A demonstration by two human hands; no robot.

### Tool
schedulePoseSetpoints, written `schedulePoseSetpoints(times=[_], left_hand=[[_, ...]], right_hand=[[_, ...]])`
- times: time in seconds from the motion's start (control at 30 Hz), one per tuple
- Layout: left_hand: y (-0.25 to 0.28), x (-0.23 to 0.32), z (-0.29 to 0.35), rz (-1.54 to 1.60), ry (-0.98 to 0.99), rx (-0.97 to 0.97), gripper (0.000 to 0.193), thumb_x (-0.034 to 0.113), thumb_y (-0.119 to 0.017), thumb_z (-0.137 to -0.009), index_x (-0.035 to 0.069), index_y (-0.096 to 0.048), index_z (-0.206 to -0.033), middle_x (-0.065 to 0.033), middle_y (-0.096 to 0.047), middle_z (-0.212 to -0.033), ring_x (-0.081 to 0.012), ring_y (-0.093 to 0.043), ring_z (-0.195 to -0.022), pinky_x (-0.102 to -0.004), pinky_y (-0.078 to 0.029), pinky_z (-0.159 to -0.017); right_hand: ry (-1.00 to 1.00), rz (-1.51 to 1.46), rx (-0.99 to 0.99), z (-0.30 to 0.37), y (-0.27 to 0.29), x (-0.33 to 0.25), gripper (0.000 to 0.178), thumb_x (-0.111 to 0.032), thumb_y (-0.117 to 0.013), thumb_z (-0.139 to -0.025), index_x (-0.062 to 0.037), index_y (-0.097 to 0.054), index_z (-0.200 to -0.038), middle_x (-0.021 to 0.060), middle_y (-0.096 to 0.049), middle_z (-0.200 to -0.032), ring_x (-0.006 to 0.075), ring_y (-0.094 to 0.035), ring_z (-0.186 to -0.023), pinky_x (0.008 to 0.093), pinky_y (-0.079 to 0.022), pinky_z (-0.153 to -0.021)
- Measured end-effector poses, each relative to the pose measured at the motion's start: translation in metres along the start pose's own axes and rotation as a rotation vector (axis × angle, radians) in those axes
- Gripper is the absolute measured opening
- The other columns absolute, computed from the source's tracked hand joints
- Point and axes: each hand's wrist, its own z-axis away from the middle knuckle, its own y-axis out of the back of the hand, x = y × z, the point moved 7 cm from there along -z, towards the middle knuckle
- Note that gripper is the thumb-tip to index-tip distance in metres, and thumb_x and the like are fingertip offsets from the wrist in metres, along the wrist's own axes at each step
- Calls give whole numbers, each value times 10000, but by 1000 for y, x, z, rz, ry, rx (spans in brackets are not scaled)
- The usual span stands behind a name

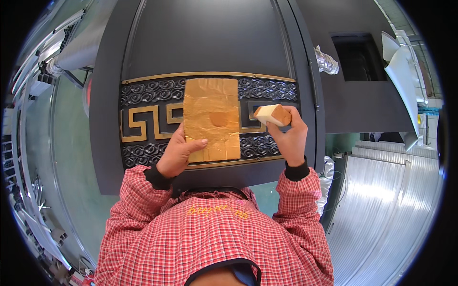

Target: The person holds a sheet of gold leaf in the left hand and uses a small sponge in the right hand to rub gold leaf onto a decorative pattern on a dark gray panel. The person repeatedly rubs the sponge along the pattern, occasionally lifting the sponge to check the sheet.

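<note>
My left hand grips the lower left edge of a flat rectangular sheet with a crinkled gold surface, its thumb lying on the front. A darker orange-gold wet-looking patch shows near the sheet's middle. Between the thumb and fingers of my right hand is a cream sponge block with orange-gold colour on its ends. The sponge is apart from the sheet, to its right. Beneath both lies a dark grey door-like panel with a raised band of black swirls and a gold angular key pattern, partly hidden by the sheet.
Gold strips edge the ornamental band. To the right stands another dark panel with a rectangular opening. Ribbed translucent sheets lie at the lower right. Metal profiles and a green floor are at the left.
</note>
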Motion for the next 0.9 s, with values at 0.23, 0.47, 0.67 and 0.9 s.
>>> schedulePoseSetpoints(times=[0.23,0.47,0.67,0.9], left_hand=[[-14,-5,-1,-7,30,-38,616,-26,-628,-859,20,-333,-1397,-102,-548,-1289,-189,-560,-1159,-340,-467,-983],[-2,2,0,38,-19,16,561,-22,-630,-863,16,-377,-1363,-104,-561,-1270,-190,-571,-1142,-340,-474,-977],[9,7,-2,-9,-14,15,571,-19,-611,-877,14,-345,-1381,-141,-546,-1290,-215,-575,-1157,-352,-523,-943],[4,12,2,-23,1,34,573,-27,-619,-862,5,-351,-1367,-122,-548,-1280,-201,-566,-1157,-343,-480,-981]], right_hand=[[185,71,-221,5,-24,-62,354,-24,-714,-638,-61,-606,-973,104,-635,-923,322,-608,-926,389,-477,-839],[165,197,-178,-4,-6,-41,350,-10,-690,-615,-67,-583,-942,105,-629,-895,331,-602,-869,406,-471,-783],[12,155,-63,-23,-27,38,281,-14,-679,-685,-56,-582,-945,103,-643,-854,304,-622,-854,383,-488,-739],[-10,238,-113,-32,-52,59,265,-40,-683,-684,-59,-575,-926,122,-644,-858,343,-607,-837,415,-480,-727]])
